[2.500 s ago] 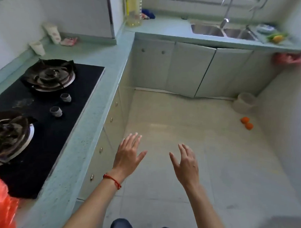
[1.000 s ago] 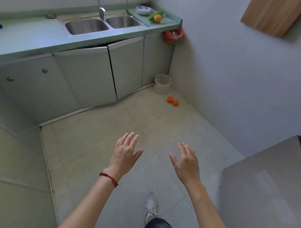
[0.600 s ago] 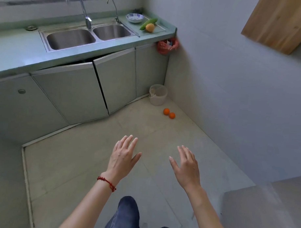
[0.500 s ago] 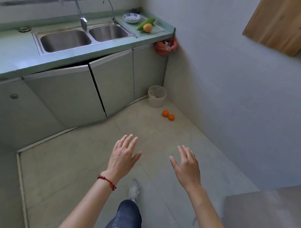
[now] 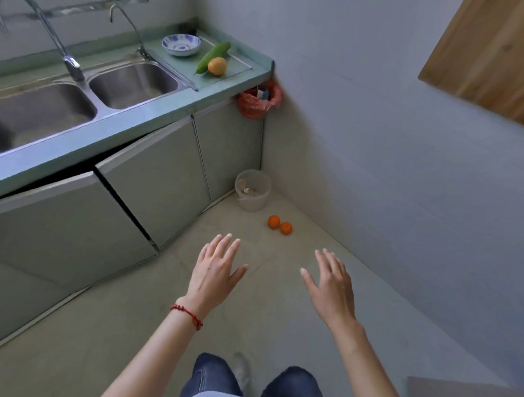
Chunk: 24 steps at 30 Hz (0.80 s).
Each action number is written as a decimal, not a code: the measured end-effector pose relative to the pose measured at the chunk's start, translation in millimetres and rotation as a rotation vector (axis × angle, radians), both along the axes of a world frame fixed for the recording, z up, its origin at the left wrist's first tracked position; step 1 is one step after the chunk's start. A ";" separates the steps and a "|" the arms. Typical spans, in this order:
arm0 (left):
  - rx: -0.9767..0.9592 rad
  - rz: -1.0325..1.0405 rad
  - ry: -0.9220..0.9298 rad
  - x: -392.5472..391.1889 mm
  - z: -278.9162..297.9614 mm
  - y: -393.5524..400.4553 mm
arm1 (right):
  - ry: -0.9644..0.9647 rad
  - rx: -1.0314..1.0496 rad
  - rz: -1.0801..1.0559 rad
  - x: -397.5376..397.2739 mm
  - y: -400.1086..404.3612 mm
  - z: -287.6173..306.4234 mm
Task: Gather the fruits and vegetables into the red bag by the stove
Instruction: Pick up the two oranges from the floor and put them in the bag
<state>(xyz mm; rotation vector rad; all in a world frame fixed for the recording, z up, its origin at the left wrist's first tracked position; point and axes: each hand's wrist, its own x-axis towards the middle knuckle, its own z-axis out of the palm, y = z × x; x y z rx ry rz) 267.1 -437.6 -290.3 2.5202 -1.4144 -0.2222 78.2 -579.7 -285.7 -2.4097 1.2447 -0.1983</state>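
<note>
Two small oranges, one (image 5: pixel 274 222) beside the other (image 5: pixel 286 228), lie on the floor near the corner. A green cucumber (image 5: pixel 213 57) and a yellow-orange fruit (image 5: pixel 217 66) rest on the counter to the right of the sink. My left hand (image 5: pixel 215 274) and my right hand (image 5: pixel 332 285) hover over the floor with fingers spread and nothing in them, short of the oranges. The red bag by the stove is out of view.
A small pale bin (image 5: pixel 252 193) stands in the floor corner just behind the oranges. A red plastic bag (image 5: pixel 257 101) hangs under the counter's end. A double sink (image 5: pixel 89 91), a blue-patterned bowl (image 5: pixel 181 45) and a cabinet door ajar (image 5: pixel 55 218) are at left.
The view has swung from the stove to the sink corner and moved closer to the oranges. Both hands stay held out, spread and holding nothing.
</note>
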 end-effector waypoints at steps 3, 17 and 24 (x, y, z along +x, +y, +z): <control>-0.006 -0.016 0.025 25.6 -2.5 -37.1 | 0.008 0.011 -0.020 19.2 -29.0 -3.5; 0.076 -0.012 0.102 121.4 -32.6 -249.1 | 0.047 0.048 0.027 120.1 -236.9 -34.4; 0.076 0.060 0.178 157.7 -45.1 -332.8 | 0.073 0.120 0.100 168.9 -327.2 -44.6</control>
